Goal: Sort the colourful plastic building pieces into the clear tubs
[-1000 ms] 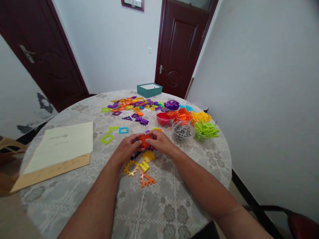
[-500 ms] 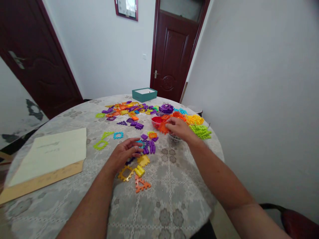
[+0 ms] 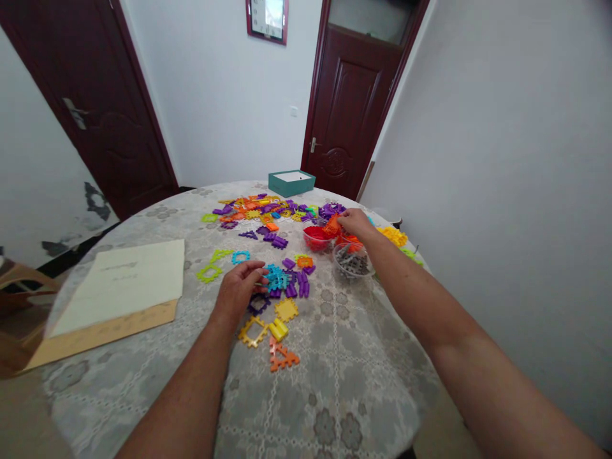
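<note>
Farther across the bowls (image 3: 317, 247) than half a second ago, the right hand (image 3: 355, 223), right of centre, touches an orange piece (image 3: 331, 225); whether it grips it, I cannot tell. Near centre, the left hand (image 3: 243, 282) curls against turquoise pieces (image 3: 276, 278), its grip unclear. Below lies an orange triangle (image 3: 285, 362).

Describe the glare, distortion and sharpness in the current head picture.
Head view: pale glare across the wall frame; head view: the left door leans, suggesting wide-lens distortion; head view again: orange pieces by the right hand look soft-edged, marks on the cream sheet illegible.
</note>
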`<state>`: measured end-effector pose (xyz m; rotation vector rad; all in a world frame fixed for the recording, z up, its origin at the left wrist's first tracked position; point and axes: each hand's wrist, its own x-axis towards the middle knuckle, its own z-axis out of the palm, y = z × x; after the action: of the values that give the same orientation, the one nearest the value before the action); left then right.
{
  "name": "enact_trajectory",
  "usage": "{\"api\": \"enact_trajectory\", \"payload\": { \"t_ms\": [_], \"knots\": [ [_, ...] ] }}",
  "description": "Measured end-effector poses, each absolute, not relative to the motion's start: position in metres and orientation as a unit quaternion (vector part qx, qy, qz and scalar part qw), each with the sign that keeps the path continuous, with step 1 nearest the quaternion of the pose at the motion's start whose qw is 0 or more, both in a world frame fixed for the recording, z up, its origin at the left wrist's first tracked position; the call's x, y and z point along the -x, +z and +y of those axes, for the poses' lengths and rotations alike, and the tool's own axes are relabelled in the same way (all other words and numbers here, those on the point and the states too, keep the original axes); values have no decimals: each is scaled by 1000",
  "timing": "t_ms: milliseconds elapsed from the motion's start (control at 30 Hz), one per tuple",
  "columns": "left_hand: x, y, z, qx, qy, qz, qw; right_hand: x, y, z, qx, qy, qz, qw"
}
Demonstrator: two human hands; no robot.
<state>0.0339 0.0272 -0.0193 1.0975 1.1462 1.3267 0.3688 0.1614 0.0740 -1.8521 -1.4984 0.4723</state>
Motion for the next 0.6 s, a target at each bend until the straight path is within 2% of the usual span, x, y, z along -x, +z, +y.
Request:
{"api": "enact_trajectory", "payload": {
  "t_ms": [433, 600],
  "knots": [
    [-33, -22, 31, -449, 558, 486, 502, -424, 93, 162, 752, 178, -542, 330],
    [-34, -24, 31, -464, 544, 493, 495, -417, 88, 158, 739, 196, -538, 355]
  ]
}}
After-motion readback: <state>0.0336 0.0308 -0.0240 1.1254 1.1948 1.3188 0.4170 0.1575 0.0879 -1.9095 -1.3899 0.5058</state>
